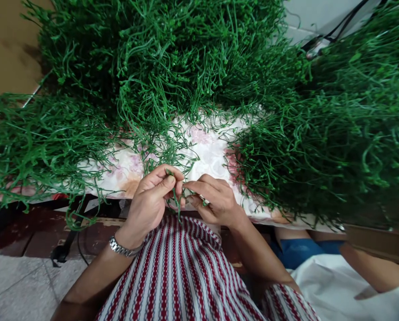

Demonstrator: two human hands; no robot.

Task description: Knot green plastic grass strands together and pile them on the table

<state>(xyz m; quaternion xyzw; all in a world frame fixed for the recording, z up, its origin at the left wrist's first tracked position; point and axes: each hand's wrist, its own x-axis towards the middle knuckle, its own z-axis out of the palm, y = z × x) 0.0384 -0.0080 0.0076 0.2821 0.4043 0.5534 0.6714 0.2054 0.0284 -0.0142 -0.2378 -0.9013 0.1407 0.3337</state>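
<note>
My left hand (152, 196), with a metal watch (122, 248) on its wrist, pinches a slim green plant stem (177, 198) between thumb and fingers near the table's front edge. Close beside it, my right hand (216, 196) is closed, its thumb and index finger together at the same green stem. Part of what the right fingertips grip is hidden. Just beyond my hands, loose green stems (168, 149) lie scattered on a floral white tablecloth (208, 156).
Thick heaps of similar stems stand at the back (173, 53), on the left (42, 142) and on the right (329, 133). Black cables (344, 20) run behind. At the lower right sits another person, whose white clothing (333, 285) shows. A cardboard box (380, 245) is beside that person.
</note>
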